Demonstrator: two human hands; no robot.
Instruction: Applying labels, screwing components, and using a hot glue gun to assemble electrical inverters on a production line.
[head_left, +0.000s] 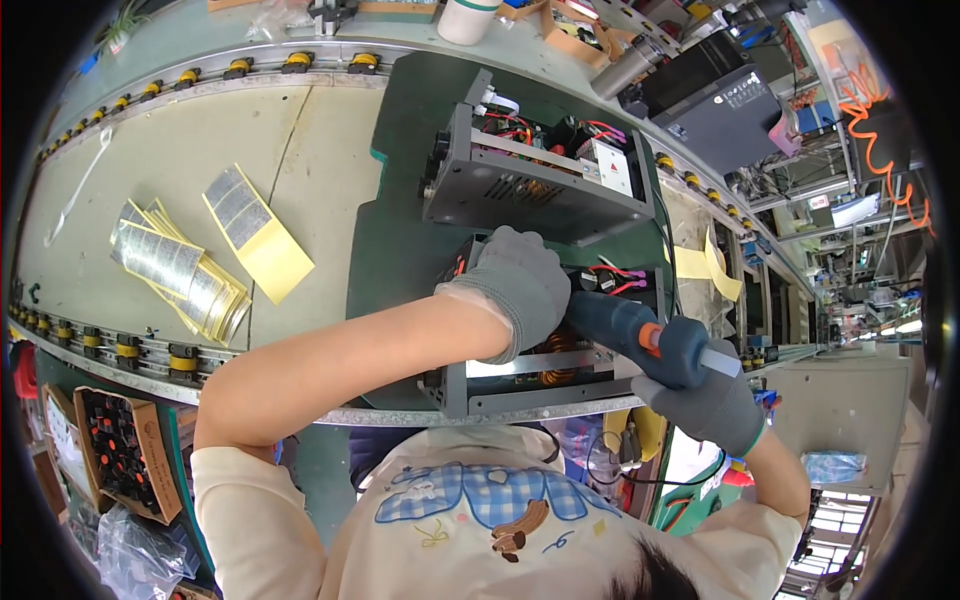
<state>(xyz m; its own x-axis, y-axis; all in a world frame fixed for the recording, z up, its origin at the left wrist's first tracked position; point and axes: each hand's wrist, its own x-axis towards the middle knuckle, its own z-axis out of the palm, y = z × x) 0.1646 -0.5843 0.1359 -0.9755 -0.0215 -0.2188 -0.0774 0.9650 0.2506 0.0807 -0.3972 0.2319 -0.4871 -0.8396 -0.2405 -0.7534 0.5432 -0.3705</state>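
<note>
Two open grey metal chassis with wiring and electronic parts lie on a dark green board. My right hand (pixel 708 405), in a grey glove, grips a dark blue cordless screwdriver (pixel 625 332) with an orange switch. Its nose points into the near chassis (pixel 535 397), and the tip is hidden there. My left hand (pixel 518 285), also gloved, rests over the middle of that chassis with its fingers curled down. What those fingers hold, if anything, is out of sight. Just beyond stands the far chassis (pixel 540 185), showing red wires and a white label inside.
Yellow-backed label sheets (pixel 180 270) lie in a stack at left, with one loose sheet (pixel 258 235) beside it. Roller rails (pixel 240 68) border the bench. At lower left is a carton of black and orange parts (pixel 125 450). A dark boxy machine (pixel 715 110) stands at back right.
</note>
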